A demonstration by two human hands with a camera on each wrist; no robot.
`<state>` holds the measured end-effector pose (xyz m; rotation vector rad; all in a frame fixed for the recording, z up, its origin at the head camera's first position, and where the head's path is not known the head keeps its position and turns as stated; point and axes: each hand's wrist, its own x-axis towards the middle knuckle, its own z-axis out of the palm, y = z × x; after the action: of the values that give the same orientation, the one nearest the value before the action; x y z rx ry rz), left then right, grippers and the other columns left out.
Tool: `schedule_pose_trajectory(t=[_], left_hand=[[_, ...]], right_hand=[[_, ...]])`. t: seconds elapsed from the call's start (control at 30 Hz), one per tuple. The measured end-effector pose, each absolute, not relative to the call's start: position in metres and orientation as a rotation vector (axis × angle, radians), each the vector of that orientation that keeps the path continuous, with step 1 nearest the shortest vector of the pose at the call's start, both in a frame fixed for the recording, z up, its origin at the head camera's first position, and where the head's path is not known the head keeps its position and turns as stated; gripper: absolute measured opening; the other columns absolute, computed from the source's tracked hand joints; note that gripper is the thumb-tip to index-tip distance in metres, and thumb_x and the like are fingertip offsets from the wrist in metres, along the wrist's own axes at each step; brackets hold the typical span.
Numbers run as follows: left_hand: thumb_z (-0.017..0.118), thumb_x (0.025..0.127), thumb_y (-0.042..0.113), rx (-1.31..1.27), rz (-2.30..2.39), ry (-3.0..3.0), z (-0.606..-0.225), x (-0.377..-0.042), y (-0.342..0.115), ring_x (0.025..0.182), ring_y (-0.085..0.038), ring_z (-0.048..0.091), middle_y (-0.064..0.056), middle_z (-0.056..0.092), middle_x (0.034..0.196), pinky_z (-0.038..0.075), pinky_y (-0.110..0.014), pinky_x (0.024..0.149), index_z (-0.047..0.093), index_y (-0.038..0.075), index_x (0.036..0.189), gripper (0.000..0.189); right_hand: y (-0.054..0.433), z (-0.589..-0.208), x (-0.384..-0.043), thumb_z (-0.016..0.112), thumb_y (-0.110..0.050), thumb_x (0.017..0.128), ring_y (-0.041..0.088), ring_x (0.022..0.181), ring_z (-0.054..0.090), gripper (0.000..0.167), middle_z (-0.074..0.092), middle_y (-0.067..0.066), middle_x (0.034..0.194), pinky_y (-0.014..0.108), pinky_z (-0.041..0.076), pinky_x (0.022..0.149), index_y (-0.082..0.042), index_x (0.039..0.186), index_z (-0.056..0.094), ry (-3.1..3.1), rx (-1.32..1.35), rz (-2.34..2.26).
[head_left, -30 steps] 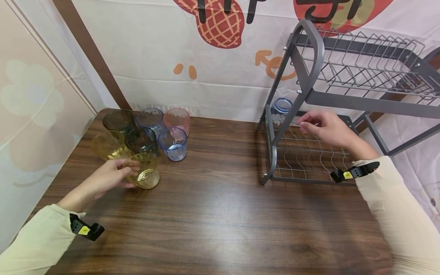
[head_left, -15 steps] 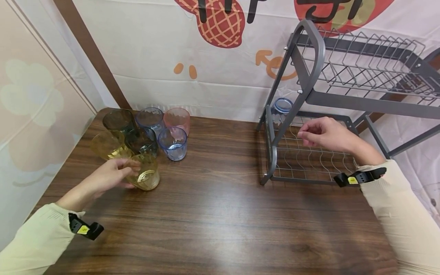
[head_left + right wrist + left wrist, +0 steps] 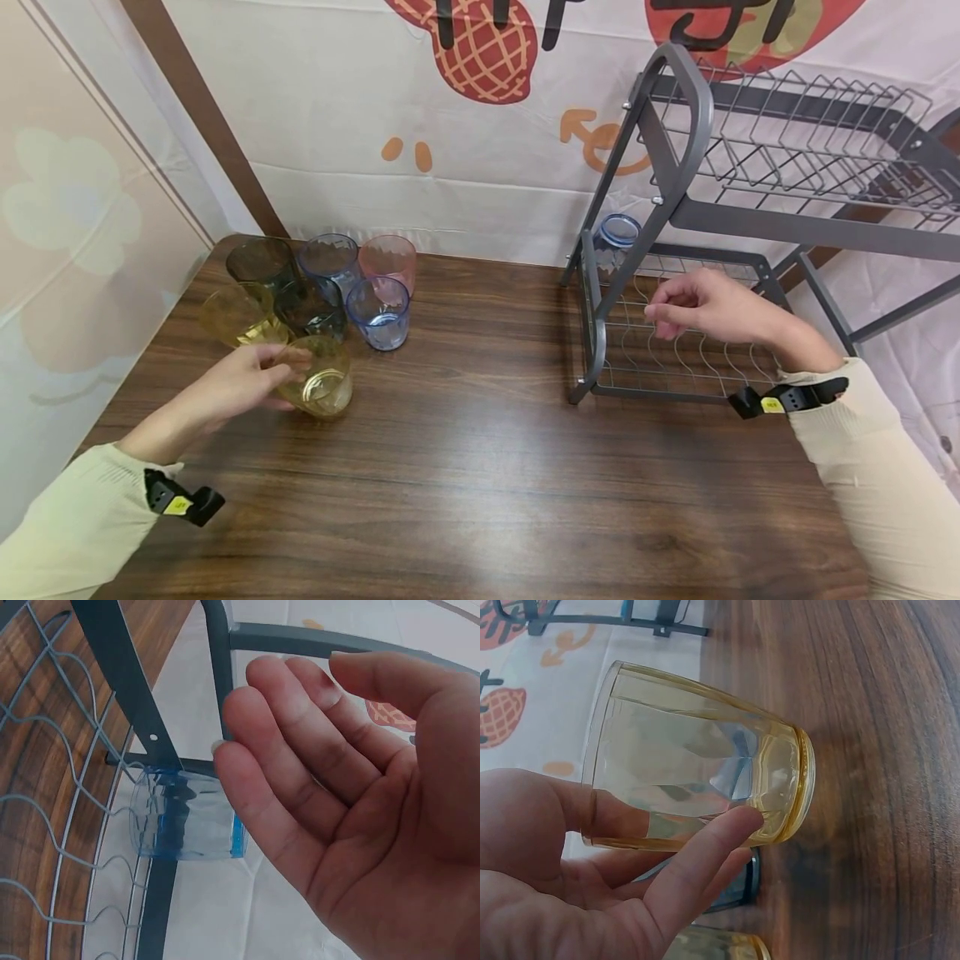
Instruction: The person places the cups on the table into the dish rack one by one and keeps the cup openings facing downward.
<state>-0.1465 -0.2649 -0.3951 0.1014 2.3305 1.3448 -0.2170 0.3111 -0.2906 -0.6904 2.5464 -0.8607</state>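
My left hand (image 3: 240, 375) grips a clear yellow cup (image 3: 690, 757) by its side, thumb on one face and fingers on the other. The cup leans slightly, base toward the table; whether it touches the wood I cannot tell. Just behind it stand a second yellow cup (image 3: 236, 317), two dark cups (image 3: 258, 262), two blue cups (image 3: 378, 312) and a pink cup (image 3: 393, 254). Over the rack's lower shelf, my right hand (image 3: 708, 308) hovers with loosely bent fingers, holding nothing. Left of it, a blue cup (image 3: 191, 814) sits upside down in the shelf's back left corner.
The grey two-tier dish rack (image 3: 795, 229) stands at the right, with a wire basket (image 3: 810, 142) on top and wavy wires (image 3: 675, 354) below. A printed cloth (image 3: 487, 192) hangs behind the brown wooden table (image 3: 465, 467).
My right hand has drawn back from the blue cup, coming down and toward me over the lower shelf. The yellow cup in my left hand has shifted and tipped slightly to the right.
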Motion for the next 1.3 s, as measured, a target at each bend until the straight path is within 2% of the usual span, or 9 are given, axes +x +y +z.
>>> schedule_pose_trajectory(t=[0.1,0.23,0.43,0.67,0.97,1.13,1.23,1.3], left_hand=[[0.037,0.105,0.002,0.118,1.336,2.342,-0.391,-0.147,-0.262,0.129,-0.053,0.048,-0.041,0.038,0.147,0.064,-0.037,0.078,0.037,-0.02,0.144,0.045],[0.038,0.105,0.001,0.147,1.327,2.355,-0.386,-0.146,-0.258,0.127,-0.052,0.05,-0.04,0.042,0.144,0.064,-0.034,0.076,0.038,-0.02,0.144,0.044],[0.037,0.104,-0.001,0.199,1.311,2.37,-0.381,-0.144,-0.252,0.128,-0.051,0.051,-0.039,0.043,0.145,0.064,-0.034,0.075,0.041,-0.021,0.141,0.043],[0.036,0.104,0.0,0.229,1.293,2.378,-0.372,-0.144,-0.243,0.128,-0.051,0.051,-0.039,0.041,0.147,0.064,-0.035,0.076,0.043,-0.018,0.143,0.043],[0.04,0.104,0.0,0.269,1.254,2.42,-0.361,-0.142,-0.23,0.123,-0.045,0.056,-0.035,0.051,0.141,0.063,-0.034,0.075,0.048,-0.012,0.143,0.041],[0.042,0.104,0.0,0.297,1.213,2.474,-0.355,-0.14,-0.224,0.108,-0.033,0.058,-0.031,0.055,0.14,0.06,-0.03,0.07,0.051,-0.01,0.141,0.04],[0.042,0.104,0.0,0.303,1.196,2.494,-0.352,-0.139,-0.22,0.08,-0.02,0.057,-0.03,0.056,0.138,0.056,-0.027,0.061,0.052,-0.009,0.141,0.04],[0.043,0.103,0.001,0.309,1.188,2.509,-0.35,-0.138,-0.218,0.061,-0.013,0.047,-0.029,0.058,0.136,0.05,-0.026,0.052,0.053,-0.008,0.141,0.04]], right_hand=[[0.309,-0.29,-0.215,0.061,-0.007,0.102,0.014,0.074,0.07,0.012,0.073,0.0,0.08,0.026,0.061,0.067,-0.003,0.098,0.071,2.543,-0.682,-0.857],[0.307,-0.289,-0.213,0.061,-0.01,0.102,0.015,0.074,0.07,0.013,0.072,-0.001,0.08,0.027,0.061,0.066,-0.005,0.097,0.071,2.534,-0.702,-0.846],[0.304,-0.289,-0.209,0.059,-0.005,0.102,0.014,0.074,0.069,0.013,0.071,-0.002,0.08,0.031,0.062,0.069,-0.006,0.098,0.072,2.472,-0.772,-0.873],[0.299,-0.288,-0.204,0.061,-0.008,0.101,0.013,0.075,0.068,0.011,0.071,-0.001,0.082,0.029,0.061,0.069,-0.006,0.099,0.071,2.406,-0.763,-0.877],[0.291,-0.287,-0.201,0.061,-0.01,0.102,0.015,0.076,0.067,0.011,0.069,-0.002,0.081,0.031,0.061,0.07,-0.009,0.099,0.071,2.389,-0.826,-0.854],[0.288,-0.288,-0.198,0.061,-0.01,0.103,0.018,0.076,0.067,0.01,0.069,0.005,0.083,0.03,0.06,0.068,-0.009,0.102,0.071,2.362,-0.858,-0.895],[0.287,-0.289,-0.198,0.06,-0.008,0.103,0.022,0.078,0.068,0.01,0.069,0.006,0.086,0.031,0.061,0.068,-0.008,0.103,0.07,2.325,-0.9,-0.928],[0.286,-0.291,-0.198,0.059,-0.006,0.103,0.023,0.079,0.069,0.01,0.07,0.009,0.088,0.032,0.062,0.069,-0.007,0.105,0.069,2.296,-0.928,-0.943]])
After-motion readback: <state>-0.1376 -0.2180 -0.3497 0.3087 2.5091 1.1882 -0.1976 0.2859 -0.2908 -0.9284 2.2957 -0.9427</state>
